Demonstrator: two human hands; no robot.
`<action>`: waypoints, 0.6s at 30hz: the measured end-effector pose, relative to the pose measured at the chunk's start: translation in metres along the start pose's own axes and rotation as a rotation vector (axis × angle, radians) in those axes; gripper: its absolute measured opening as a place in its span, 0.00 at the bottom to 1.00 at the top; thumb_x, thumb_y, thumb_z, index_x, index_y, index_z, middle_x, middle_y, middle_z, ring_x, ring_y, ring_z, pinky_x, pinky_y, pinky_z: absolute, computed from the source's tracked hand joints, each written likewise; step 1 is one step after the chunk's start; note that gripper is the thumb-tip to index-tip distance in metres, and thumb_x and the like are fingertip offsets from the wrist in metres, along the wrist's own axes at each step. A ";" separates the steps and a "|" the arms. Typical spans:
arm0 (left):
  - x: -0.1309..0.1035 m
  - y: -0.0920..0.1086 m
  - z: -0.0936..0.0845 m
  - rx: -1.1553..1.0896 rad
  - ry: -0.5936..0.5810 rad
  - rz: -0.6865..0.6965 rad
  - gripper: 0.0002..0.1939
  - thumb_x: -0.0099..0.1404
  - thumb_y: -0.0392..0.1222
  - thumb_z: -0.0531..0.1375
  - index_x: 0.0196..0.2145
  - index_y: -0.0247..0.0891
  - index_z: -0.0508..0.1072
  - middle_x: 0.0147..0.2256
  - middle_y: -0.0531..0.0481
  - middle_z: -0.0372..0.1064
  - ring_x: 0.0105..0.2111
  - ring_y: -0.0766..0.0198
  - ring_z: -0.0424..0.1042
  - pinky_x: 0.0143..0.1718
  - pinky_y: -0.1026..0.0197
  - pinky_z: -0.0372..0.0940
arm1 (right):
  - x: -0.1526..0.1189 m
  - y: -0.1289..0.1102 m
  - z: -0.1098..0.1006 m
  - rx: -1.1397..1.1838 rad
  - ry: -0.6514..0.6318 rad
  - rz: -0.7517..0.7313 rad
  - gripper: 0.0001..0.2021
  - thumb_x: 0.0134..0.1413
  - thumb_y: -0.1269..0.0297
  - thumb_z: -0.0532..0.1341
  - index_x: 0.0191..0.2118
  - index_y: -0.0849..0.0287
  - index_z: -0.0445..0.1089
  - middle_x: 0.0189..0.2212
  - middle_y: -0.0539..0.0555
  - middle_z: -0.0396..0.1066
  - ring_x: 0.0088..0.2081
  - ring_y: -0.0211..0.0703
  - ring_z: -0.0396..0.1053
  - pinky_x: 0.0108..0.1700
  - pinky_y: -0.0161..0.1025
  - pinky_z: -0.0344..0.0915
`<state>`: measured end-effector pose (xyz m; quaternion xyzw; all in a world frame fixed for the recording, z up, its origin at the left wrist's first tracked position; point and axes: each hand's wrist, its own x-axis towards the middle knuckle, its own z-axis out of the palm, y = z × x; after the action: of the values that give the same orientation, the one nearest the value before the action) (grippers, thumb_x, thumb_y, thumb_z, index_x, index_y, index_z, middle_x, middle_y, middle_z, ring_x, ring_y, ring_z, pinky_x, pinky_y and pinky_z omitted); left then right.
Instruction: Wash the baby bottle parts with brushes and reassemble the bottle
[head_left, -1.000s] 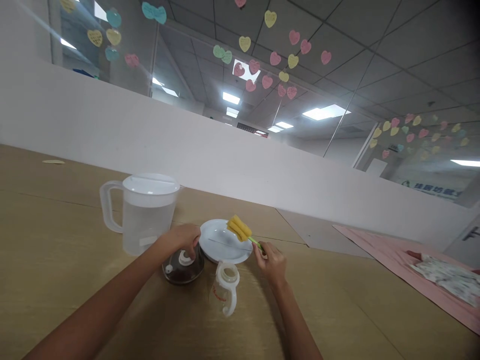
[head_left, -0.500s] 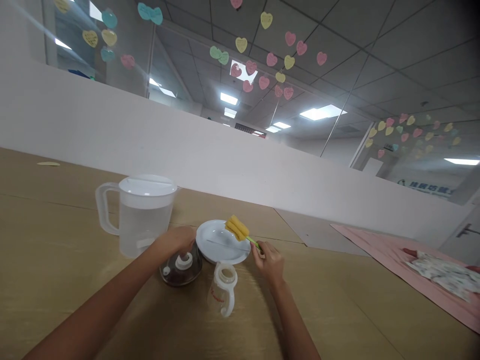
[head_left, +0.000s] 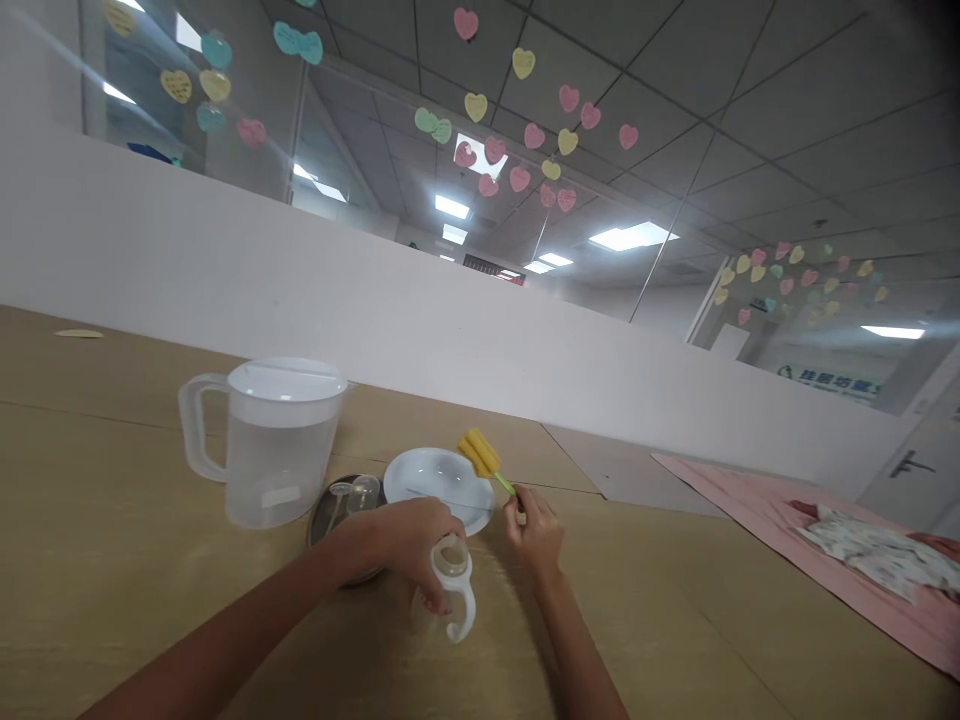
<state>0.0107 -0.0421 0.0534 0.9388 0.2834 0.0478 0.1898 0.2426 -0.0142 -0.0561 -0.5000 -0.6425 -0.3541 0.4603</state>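
My left hand (head_left: 420, 540) is closed around the side of a clear baby bottle (head_left: 453, 556) with a white collar and a curved white handle. The bottle stands open-topped on the table. Pinched in my right hand (head_left: 537, 535) is the green handle of a bottle brush (head_left: 480, 453), its yellow sponge head raised just over the right rim of a white dish (head_left: 405, 478). Partly behind my left wrist lies a dark round tray (head_left: 321, 522), on which a clear cap (head_left: 365, 492) and a small pale piece rest.
A translucent lidded pitcher (head_left: 281, 450) holding liquid stands at the left of the tray. Pink cloth (head_left: 720, 485) covers the table's right side, with a patterned fabric item (head_left: 862, 550) on it. A low white wall (head_left: 375, 320) with glass above borders the back.
My left hand has left the tray and moved right onto the baby bottle. A clear cap now shows lying on the tray. The brush stays in my right hand, near the dish.
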 end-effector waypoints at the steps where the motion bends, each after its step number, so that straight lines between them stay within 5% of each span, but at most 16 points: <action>1: 0.001 -0.002 0.001 0.021 0.014 -0.013 0.23 0.38 0.50 0.67 0.34 0.40 0.71 0.31 0.54 0.69 0.31 0.61 0.67 0.27 0.65 0.58 | 0.000 0.000 0.001 -0.006 0.007 0.015 0.11 0.55 0.69 0.49 0.37 0.63 0.68 0.24 0.54 0.69 0.26 0.38 0.66 0.30 0.33 0.60; 8: 0.005 0.004 0.012 0.215 0.050 -0.057 0.22 0.41 0.57 0.62 0.28 0.36 0.69 0.32 0.45 0.68 0.33 0.56 0.67 0.27 0.62 0.56 | 0.001 -0.005 0.001 0.008 0.024 0.177 0.16 0.60 0.64 0.47 0.46 0.63 0.66 0.32 0.58 0.72 0.26 0.38 0.68 0.26 0.32 0.58; 11: 0.006 0.001 0.013 0.196 0.039 -0.050 0.22 0.42 0.57 0.62 0.28 0.36 0.69 0.30 0.47 0.68 0.31 0.56 0.67 0.25 0.63 0.55 | 0.009 -0.012 -0.004 0.129 0.022 0.317 0.16 0.58 0.61 0.49 0.45 0.63 0.66 0.26 0.54 0.70 0.21 0.36 0.64 0.24 0.32 0.56; 15: -0.002 -0.004 0.000 0.102 0.037 -0.051 0.23 0.42 0.57 0.62 0.30 0.38 0.68 0.30 0.51 0.68 0.29 0.60 0.67 0.23 0.64 0.53 | 0.039 -0.017 -0.008 0.346 -0.008 0.467 0.12 0.53 0.60 0.52 0.36 0.63 0.66 0.18 0.47 0.62 0.19 0.35 0.59 0.23 0.31 0.55; 18: -0.012 -0.005 -0.020 -0.005 0.138 -0.053 0.22 0.43 0.58 0.62 0.32 0.40 0.69 0.31 0.54 0.68 0.31 0.61 0.67 0.25 0.65 0.55 | 0.076 -0.019 -0.012 0.531 -0.085 0.508 0.12 0.49 0.58 0.55 0.33 0.62 0.67 0.20 0.49 0.64 0.20 0.35 0.60 0.22 0.32 0.57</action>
<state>-0.0060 -0.0383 0.0707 0.9250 0.3204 0.1083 0.1731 0.2214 -0.0062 0.0202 -0.5209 -0.5858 -0.0283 0.6202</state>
